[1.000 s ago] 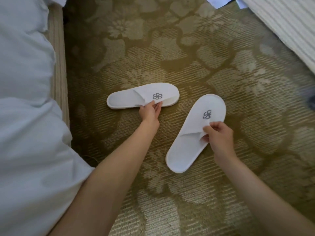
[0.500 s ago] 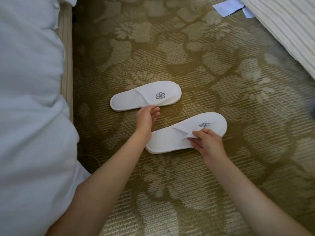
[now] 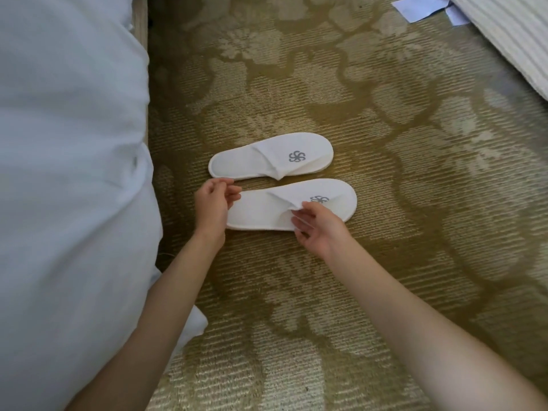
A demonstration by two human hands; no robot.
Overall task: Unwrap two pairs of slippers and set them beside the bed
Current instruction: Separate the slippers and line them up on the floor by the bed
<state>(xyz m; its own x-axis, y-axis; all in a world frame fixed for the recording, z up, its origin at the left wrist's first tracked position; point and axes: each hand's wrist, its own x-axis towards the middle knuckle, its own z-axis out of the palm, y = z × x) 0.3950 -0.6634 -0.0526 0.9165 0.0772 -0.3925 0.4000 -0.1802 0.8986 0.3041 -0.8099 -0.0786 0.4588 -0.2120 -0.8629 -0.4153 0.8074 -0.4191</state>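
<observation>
Two white slippers with grey pinwheel logos lie side by side on the carpet, heels toward the bed [image 3: 74, 173]. The far slipper [image 3: 267, 160] lies untouched. The near slipper [image 3: 284, 210] sits just in front of it. My right hand [image 3: 318, 226] pinches the edge of the near slipper's upper strap. My left hand [image 3: 215, 203] sits at the near slipper's heel end with fingers loosely curled, touching or almost touching it; I cannot tell whether it grips anything.
The white duvet of the bed fills the left side, with the beige bed base [image 3: 141, 40] showing at the top. A second striped white bed [image 3: 504, 34] is at top right, with pale paper pieces [image 3: 421, 8] on the floral carpet beside it.
My right hand has swung the near slipper round and slid it up parallel to the far one. My left hand let go of the far slipper and moved to the near slipper's heel.
</observation>
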